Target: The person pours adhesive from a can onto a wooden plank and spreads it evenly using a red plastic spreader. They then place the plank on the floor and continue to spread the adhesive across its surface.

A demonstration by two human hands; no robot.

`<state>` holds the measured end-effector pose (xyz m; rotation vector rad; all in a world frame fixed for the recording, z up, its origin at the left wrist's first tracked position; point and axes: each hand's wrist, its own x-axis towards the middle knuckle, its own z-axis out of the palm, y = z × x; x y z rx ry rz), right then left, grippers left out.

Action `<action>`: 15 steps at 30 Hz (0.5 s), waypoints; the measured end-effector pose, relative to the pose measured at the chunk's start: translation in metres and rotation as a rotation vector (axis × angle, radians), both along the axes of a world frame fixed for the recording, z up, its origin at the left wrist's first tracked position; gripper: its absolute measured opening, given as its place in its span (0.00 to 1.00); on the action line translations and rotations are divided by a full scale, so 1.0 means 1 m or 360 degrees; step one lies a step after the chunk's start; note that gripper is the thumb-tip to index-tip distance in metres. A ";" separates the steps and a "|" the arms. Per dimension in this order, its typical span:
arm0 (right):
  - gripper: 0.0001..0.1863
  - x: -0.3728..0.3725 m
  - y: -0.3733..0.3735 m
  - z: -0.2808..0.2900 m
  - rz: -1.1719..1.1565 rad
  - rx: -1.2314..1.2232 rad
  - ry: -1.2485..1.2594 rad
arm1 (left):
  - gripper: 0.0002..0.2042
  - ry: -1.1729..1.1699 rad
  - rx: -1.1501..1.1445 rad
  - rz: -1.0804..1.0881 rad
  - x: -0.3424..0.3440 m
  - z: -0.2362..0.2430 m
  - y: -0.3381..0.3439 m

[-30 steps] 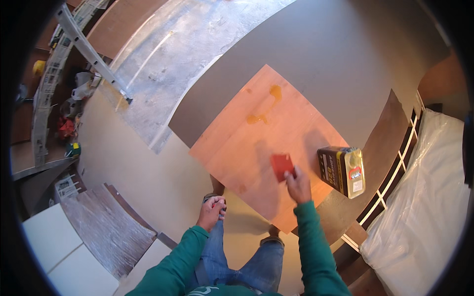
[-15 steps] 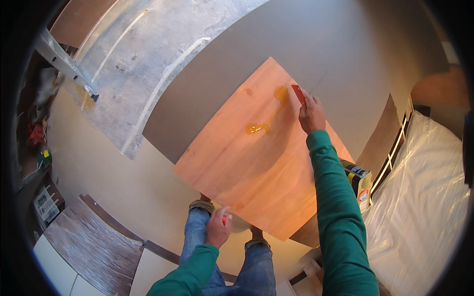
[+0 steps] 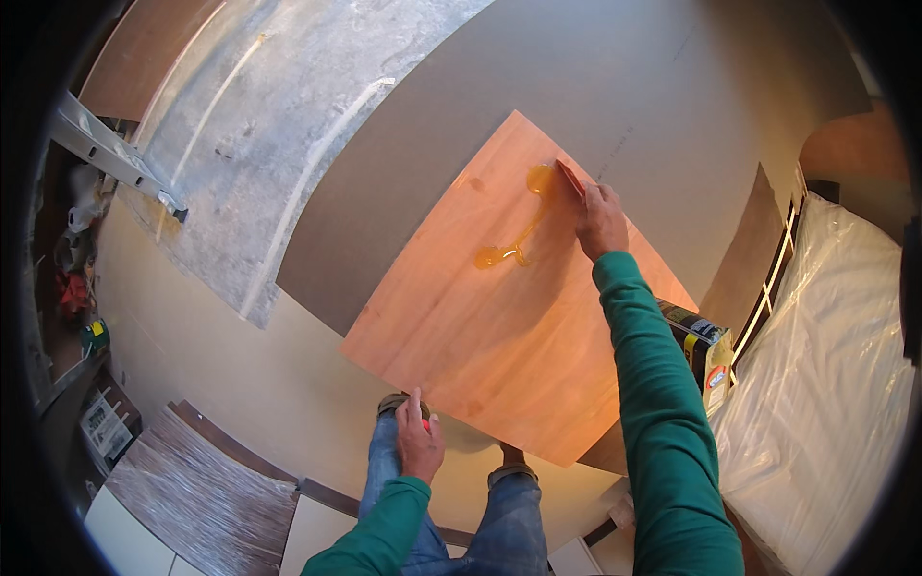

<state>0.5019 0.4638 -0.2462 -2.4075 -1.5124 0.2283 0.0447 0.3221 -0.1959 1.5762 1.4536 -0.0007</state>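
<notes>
A reddish-brown wooden board (image 3: 480, 350) lies in front of me. Amber liquid (image 3: 495, 256) forms two puddles on it, joined by a thin trail. My right hand (image 3: 603, 223) grips a flat red spreader (image 3: 570, 178) near the board's far corner, its blade tilted up on edge just right of the upper puddle. Whether the blade touches the liquid is hard to see. My left hand (image 3: 419, 444) is closed around a small red object (image 3: 425, 424), mostly hidden by the fingers, beside the board's near edge.
Under the board spreads a large grey-brown sheet (image 3: 346, 230). A dark rectangular can (image 3: 696, 338) stands right of my right forearm. Farther right is a plastic-wrapped bulky item (image 3: 816, 384). A metal ladder (image 3: 120, 154) reaches in at the left, and film-wrapped panels (image 3: 206, 499) lie lower left.
My right hand has turned the spreader more on edge and brought it slightly left toward the upper puddle. My left hand has come up to the board's near edge. The view has shifted a little.
</notes>
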 end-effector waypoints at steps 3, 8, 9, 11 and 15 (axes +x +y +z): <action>0.20 0.005 0.007 0.000 0.0191 0.0163 0.0007 | 0.34 -0.0040 -0.0025 0.0011 0.000 -0.002 0.002; 0.10 -0.034 -0.007 0.012 0.0436 -0.0021 0.0187 | 0.36 -0.0022 -0.0068 0.0087 0.002 -0.004 0.004; 0.09 -0.040 -0.011 0.014 0.0518 -0.0009 0.0239 | 0.36 -0.0012 -0.0054 0.0085 0.003 -0.006 0.002; 0.08 -0.044 -0.001 0.019 0.0463 0.0035 0.0258 | 0.36 0.0014 -0.0018 0.0083 0.002 -0.010 0.000; 0.07 -0.020 0.036 0.023 0.0351 0.0110 0.0120 | 0.35 0.0044 0.0033 0.0051 0.001 -0.013 -0.002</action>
